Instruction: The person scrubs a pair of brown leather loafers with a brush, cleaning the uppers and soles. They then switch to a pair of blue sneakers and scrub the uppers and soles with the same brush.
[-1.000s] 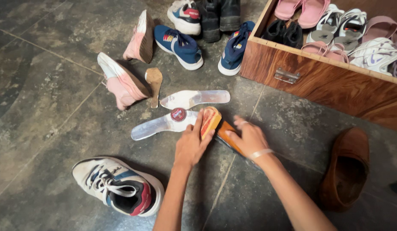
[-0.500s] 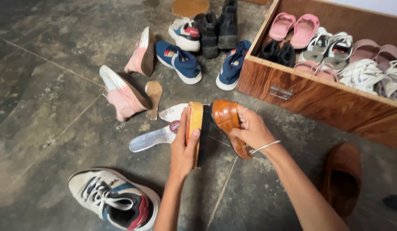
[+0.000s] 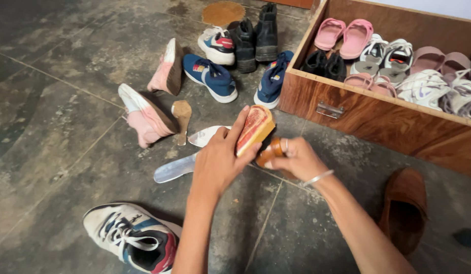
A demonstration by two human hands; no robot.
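Note:
My left hand (image 3: 217,162) grips a wooden shoe brush (image 3: 253,128) by its block, the reddish back turned up, bristles against a tan leather shoe (image 3: 272,150). My right hand (image 3: 295,160) holds that shoe from the right, and most of the shoe is hidden behind both hands. The matching tan shoe (image 3: 407,209) lies on the floor at the right. Two silvery insoles (image 3: 175,168) lie on the floor just beyond my left hand, partly covered by it.
A wooden crate (image 3: 367,114) full of sandals and slippers stands at the upper right. Pink shoes (image 3: 146,114), blue sneakers (image 3: 211,77), black boots (image 3: 257,35) and a small wooden brush (image 3: 182,114) lie ahead. A white sneaker (image 3: 131,236) sits near my left arm.
The brush has swept from upright beside the shoe to tilted over it, its reddish back up again. The shoe is now mostly hidden, and the polish tin is covered.

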